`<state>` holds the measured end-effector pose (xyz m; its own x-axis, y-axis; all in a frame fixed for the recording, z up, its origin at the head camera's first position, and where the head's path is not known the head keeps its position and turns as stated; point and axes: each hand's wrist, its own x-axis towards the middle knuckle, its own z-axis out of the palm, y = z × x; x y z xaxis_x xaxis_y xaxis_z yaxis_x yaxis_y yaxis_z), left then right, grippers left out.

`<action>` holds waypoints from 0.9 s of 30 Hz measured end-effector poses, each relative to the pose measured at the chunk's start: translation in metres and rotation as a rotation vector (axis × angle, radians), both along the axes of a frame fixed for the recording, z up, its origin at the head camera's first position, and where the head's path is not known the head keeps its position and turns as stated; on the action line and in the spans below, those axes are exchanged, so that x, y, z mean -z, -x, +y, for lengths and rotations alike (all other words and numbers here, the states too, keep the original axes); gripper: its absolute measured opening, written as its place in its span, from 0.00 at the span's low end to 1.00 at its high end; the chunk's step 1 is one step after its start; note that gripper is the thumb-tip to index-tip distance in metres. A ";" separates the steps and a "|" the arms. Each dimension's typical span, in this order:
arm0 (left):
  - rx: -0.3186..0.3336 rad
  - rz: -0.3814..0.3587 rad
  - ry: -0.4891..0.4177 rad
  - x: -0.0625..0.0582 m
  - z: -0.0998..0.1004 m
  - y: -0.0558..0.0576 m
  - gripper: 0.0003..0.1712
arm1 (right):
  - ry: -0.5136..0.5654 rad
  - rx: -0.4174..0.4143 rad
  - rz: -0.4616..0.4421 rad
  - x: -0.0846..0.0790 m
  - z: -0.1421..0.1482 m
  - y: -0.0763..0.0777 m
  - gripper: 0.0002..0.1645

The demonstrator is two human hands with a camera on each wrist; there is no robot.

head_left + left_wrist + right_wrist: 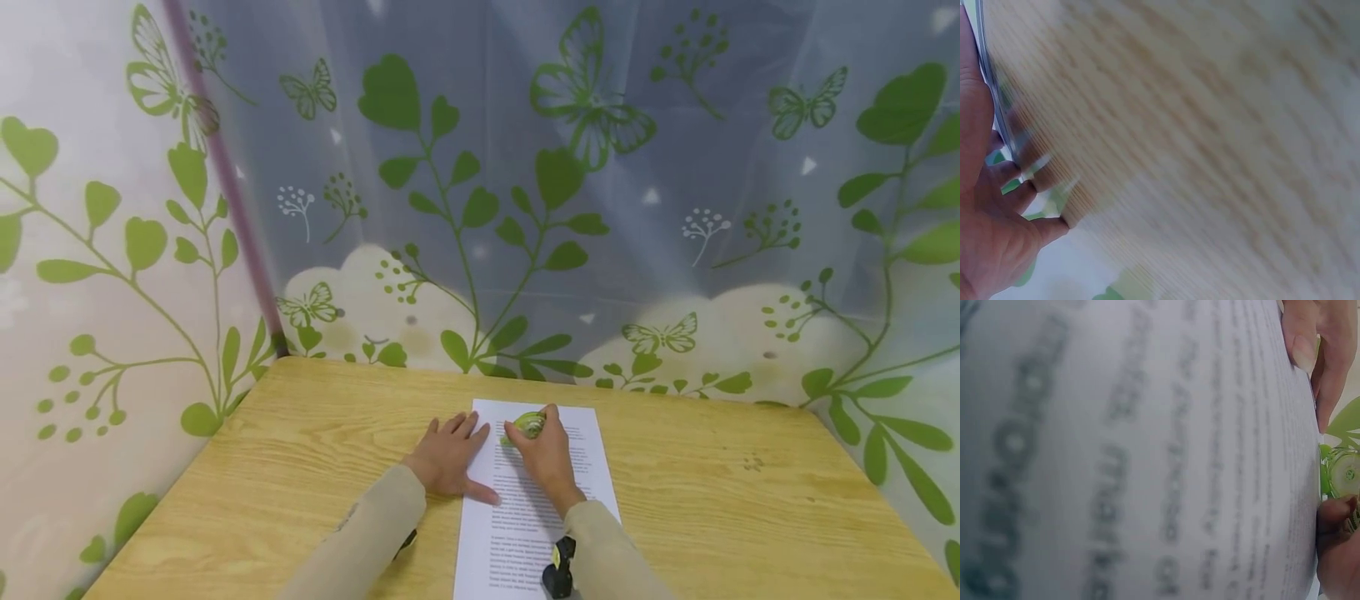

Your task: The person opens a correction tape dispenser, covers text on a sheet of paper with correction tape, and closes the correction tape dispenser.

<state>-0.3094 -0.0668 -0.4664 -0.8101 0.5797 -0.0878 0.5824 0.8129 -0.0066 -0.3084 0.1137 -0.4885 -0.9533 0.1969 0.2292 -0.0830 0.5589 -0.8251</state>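
Note:
A printed sheet of paper (477,542) lies on the table. My left hand (447,457) rests over its left edge, palm down with the fingers spread. My right hand (550,457) pinches a green, see-through correction tape (531,425) between thumb and fingers, down over the upper lines of print. In the right wrist view the round spool of the correction tape (1344,472) shows beside the right thumb. Left-hand fingers (1300,337) appear above it there. The left wrist view shows the left hand (997,244) at its left side, against the wood grain.
The wooden table (322,442) extends on both sides of the sheet. Behind it hangs a curtain (480,208) printed with green leaves and butterflies. A black wrist camera (558,567) on the right sleeve overlaps the lower part of the paper.

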 end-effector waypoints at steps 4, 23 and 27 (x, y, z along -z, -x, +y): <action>-0.001 0.007 0.007 0.000 0.001 0.000 0.66 | -0.001 -0.001 -0.003 -0.001 0.002 0.000 0.26; -0.003 -0.014 0.003 0.001 0.000 0.001 0.66 | -0.012 -0.014 -0.015 -0.002 0.009 -0.001 0.26; -0.006 -0.009 0.013 0.001 0.000 0.001 0.67 | -0.014 -0.015 -0.032 -0.003 0.010 -0.001 0.27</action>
